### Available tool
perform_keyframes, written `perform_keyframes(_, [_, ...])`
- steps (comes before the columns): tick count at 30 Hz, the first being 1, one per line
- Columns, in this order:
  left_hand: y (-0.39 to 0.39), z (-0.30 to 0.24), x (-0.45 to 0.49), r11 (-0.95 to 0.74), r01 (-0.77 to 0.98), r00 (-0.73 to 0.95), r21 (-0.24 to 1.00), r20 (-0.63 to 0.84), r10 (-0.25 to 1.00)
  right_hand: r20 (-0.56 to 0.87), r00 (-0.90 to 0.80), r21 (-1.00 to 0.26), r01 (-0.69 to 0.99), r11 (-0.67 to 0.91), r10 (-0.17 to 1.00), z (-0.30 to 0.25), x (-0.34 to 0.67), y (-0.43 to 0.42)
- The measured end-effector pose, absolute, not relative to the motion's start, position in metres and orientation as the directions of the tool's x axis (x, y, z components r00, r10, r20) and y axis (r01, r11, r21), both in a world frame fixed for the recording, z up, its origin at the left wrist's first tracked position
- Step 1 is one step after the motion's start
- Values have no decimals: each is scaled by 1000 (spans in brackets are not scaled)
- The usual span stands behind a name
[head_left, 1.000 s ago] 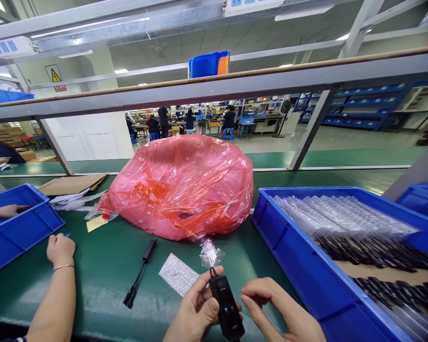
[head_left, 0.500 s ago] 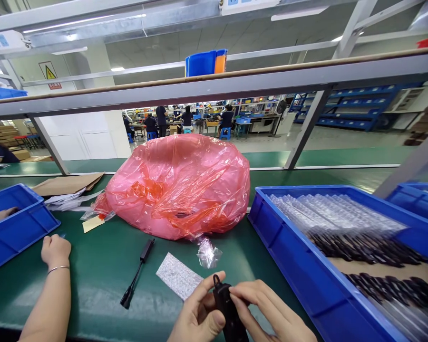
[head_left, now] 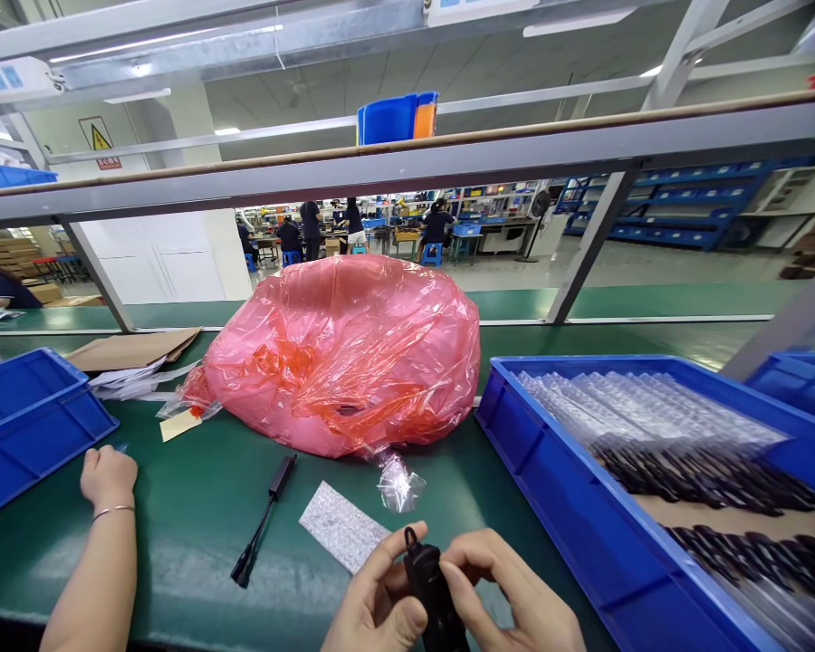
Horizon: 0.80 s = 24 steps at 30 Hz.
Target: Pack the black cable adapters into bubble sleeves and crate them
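At the bottom centre, my left hand grips a black elongated device with a small loop at its upper end. My right hand pinches the device's right side between thumb and fingertips. Its lower end runs out of the picture. Just beyond my left hand lies a silvery-grey speckled flat rectangle. Further left, a black cable with a box-shaped end rests on the green table.
A big pink plastic bag fills the back centre, with crumpled clear film before it. At right, a blue bin holds rows of bagged black cables. Another blue bin stands left, near a co-worker's closed hand.
My right hand's fingers have shifted slightly on the black device. The co-worker's other hand has left the blue bin on the left. The view has moved a little.
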<state>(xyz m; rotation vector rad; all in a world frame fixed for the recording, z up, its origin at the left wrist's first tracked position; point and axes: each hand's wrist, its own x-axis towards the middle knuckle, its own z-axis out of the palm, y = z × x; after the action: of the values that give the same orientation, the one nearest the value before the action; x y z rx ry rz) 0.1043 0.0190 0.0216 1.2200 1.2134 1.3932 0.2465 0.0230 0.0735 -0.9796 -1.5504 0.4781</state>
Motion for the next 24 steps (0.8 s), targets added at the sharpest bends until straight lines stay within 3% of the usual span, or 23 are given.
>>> perform_keyframes(3, [26, 39, 73, -175, -16, -191, 984, 169, 967, 376, 105, -903, 265, 339, 921, 64, 253, 52])
perform_keyframes(5, [29, 45, 58, -227, 24, -275, 974, 225, 935, 288, 108, -922, 299, 245, 952, 52, 261, 85])
perform_keyframes(11, [27, 45, 57, -251, 93, -320, 963, 268, 909, 212, -27, -831, 521, 195, 977, 0, 260, 178])
perform_keyframes(14, [53, 91, -9, -238, 116, -304, 964, 263, 916, 198, -34, -794, 580, 181, 980, -9, 253, 186])
perform_keyframes(17, [98, 171, -132, -296, 73, -351, 953, 302, 886, 190, -109, -810, 544, 218, 976, 4, 252, 164])
perform_keyframes(20, [129, 233, -222, -427, 44, -455, 903, 398, 797, 131, -297, -860, 440, 257, 946, 22, 251, 121])
perform_keyframes(24, [115, 225, -171, -451, 64, -424, 890, 434, 795, 5, -446, -945, 291, 150, 895, 28, 244, 67])
